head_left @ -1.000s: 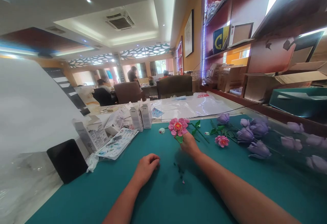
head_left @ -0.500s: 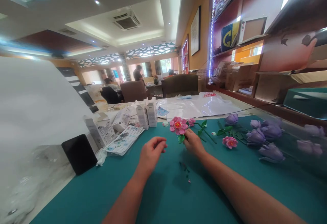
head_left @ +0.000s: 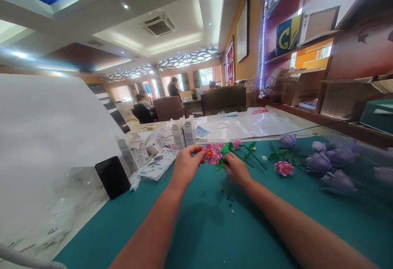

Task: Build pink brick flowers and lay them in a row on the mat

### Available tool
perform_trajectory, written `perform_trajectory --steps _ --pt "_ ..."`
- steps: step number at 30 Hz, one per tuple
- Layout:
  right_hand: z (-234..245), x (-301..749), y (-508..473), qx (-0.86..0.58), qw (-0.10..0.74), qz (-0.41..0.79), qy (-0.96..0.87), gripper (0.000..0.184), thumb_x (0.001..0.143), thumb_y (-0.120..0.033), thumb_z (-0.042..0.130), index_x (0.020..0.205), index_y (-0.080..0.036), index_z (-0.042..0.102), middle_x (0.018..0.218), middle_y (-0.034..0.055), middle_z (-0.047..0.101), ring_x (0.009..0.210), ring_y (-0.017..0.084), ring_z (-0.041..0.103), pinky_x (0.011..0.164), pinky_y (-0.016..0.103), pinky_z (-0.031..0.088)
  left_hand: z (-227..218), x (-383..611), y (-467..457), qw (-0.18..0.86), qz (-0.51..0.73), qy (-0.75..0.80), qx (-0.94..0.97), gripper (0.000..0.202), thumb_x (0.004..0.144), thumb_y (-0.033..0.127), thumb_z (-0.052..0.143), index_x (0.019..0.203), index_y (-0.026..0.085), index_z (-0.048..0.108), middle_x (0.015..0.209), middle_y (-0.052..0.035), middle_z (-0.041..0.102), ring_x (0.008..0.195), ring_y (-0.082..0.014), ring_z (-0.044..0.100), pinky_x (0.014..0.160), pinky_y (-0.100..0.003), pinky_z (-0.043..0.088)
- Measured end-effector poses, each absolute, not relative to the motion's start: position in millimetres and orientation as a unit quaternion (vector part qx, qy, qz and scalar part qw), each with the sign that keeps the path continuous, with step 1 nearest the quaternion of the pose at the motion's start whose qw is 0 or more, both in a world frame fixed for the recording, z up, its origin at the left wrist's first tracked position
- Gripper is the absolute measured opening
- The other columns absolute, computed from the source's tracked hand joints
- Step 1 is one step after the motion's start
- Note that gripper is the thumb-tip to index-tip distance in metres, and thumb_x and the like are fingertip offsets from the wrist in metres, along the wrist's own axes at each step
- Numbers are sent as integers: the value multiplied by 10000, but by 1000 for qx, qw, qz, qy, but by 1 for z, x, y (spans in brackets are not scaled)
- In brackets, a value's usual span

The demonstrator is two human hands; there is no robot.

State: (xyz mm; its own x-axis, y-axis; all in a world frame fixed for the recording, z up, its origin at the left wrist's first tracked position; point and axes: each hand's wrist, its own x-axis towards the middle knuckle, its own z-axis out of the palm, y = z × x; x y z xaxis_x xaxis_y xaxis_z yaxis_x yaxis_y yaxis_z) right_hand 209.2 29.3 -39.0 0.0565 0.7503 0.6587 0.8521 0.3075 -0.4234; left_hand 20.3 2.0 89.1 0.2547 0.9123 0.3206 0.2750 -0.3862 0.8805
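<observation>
A pink toy flower [head_left: 212, 153] with a red and orange centre is held up over the green mat [head_left: 196, 236]. The fingers of my left hand [head_left: 186, 163] are closed on its petals from the left. My right hand [head_left: 236, 168] is closed just below and right of the bloom, around its green stem, which the fingers mostly hide. Green leaves show under and beside the petals. Behind my right hand lie green stems [head_left: 257, 160] with leaves and another pink bloom [head_left: 236, 144]. Small dark pieces [head_left: 229, 198] and a tiny pink piece [head_left: 232, 211] lie nearer me on the mat.
To the right are a loose pink flower [head_left: 283, 168] and several purple flowers [head_left: 319, 162]. On the left stand a black tablet-like slab [head_left: 112, 177], white boxes [head_left: 134, 154] and printed sheets [head_left: 159, 163]. Clear plastic sheeting [head_left: 239, 125] covers the table beyond the mat. People sit and stand farther back.
My left hand has moved up and right and now grips the flower's petals; before, it was apart from it. The right hand keeps its hold. The whole view has shifted slightly.
</observation>
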Motion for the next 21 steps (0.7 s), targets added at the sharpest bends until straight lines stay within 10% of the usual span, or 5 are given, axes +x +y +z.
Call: perform_trajectory --steps 21 --pt "-44 212 33 -596 405 -70 -689 93 771 -155 478 694 -202 498 749 4 465 623 133 466 513 241 249 86 20 11 377 459 419 687 133 643 250 667 709 149 610 668 -26 658 670 -159 638 643 -276 512"
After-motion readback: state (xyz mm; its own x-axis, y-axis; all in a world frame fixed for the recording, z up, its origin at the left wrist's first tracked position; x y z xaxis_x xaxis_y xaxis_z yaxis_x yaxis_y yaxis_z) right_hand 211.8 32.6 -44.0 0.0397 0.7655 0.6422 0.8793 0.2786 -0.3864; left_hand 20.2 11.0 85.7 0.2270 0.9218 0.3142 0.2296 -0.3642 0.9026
